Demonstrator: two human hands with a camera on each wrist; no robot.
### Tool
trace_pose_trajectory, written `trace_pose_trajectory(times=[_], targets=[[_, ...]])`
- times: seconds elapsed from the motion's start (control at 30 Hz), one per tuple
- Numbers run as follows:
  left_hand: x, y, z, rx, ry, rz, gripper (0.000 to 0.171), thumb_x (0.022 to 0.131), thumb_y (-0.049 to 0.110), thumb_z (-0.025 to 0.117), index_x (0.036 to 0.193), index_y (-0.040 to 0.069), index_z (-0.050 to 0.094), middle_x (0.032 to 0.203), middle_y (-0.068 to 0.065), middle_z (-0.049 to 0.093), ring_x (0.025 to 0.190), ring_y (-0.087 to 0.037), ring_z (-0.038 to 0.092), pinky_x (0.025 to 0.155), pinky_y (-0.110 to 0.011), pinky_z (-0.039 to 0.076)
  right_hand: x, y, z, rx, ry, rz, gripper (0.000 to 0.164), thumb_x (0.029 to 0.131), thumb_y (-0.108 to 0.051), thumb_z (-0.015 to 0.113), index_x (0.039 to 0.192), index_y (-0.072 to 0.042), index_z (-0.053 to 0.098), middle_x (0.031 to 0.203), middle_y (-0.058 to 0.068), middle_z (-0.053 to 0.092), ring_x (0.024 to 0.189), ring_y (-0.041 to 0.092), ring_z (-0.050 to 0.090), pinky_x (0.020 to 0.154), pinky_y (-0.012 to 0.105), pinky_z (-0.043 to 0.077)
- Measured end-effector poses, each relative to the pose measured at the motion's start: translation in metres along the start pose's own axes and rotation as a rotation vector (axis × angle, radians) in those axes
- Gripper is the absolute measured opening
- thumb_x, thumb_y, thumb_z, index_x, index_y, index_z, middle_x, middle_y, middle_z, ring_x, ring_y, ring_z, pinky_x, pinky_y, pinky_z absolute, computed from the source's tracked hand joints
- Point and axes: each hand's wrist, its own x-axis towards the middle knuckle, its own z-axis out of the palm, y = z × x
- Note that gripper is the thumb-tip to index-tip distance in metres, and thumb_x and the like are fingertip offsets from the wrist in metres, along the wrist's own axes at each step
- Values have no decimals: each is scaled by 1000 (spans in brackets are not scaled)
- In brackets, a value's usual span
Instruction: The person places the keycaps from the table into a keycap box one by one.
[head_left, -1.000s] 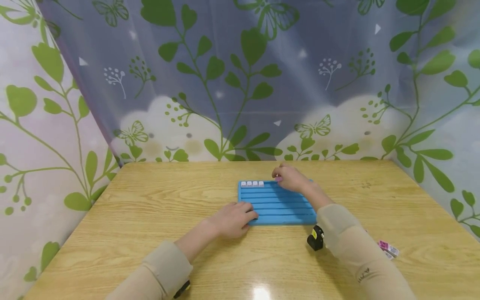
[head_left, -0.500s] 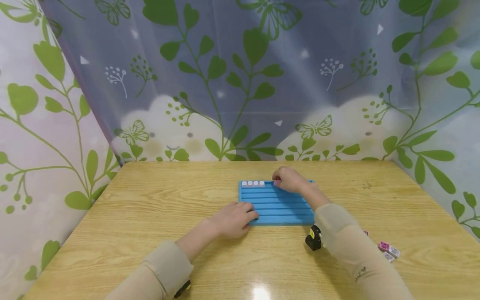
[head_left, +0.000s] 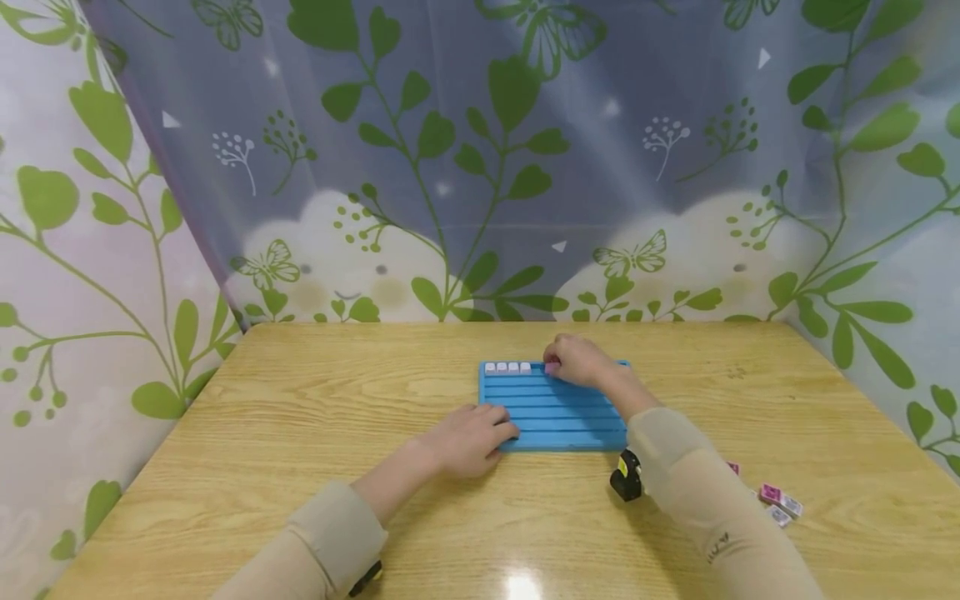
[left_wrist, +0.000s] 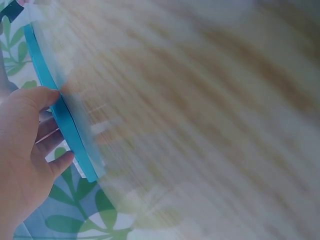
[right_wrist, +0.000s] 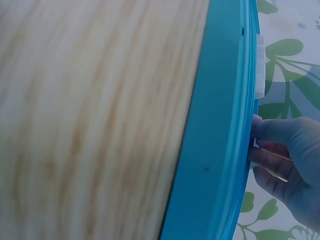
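A blue tray (head_left: 566,435) with parallel ridges lies on the table. Several small white cubes (head_left: 507,367) stand side by side at the left end of its farthest row. My left hand (head_left: 467,440) holds the near left corner; in the left wrist view its thumb meets the tray's edge (left_wrist: 70,132), with the other fingers beyond. Over the far row, right of the cubes, my right hand (head_left: 579,360) pinches a small pink block (head_left: 552,368), mostly covered by the fingers. In the right wrist view those fingertips (right_wrist: 256,125) are at the tray's far side, partly hidden by it.
Several loose pink and white blocks (head_left: 780,500) lie on the wooden table (head_left: 315,375) to the right of my right forearm; the sleeve hides part of that area. A leaf-patterned curtain (head_left: 465,167) rises behind the table.
My right hand has lowered slightly, bringing the pink block down to the tray's far row. The right forearm has shifted slightly left, showing more loose blocks. My left hand stays on the corner.
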Motion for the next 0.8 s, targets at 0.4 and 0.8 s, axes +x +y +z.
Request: trace_pose_trajectory(times=[0.4,0.8], targets=[[-1,1,-1,-3,1,7,30,93,24,55,122,16,57,109,0,51,100,-15,49,88,-32,43,1,1,1,21,-5,-29,12,89,-11,62,95,-2,64,86,7,55,75,21,48,69,34,44],[0,-1,1,-19,7,4,29,93,21,55,120,15,57,107,0,51,97,-15,49,87,-32,43,4,0,1,-51,12,-93,9,88,-14,64,91,-6,68,83,4,57,73,17,49,68,33,44]])
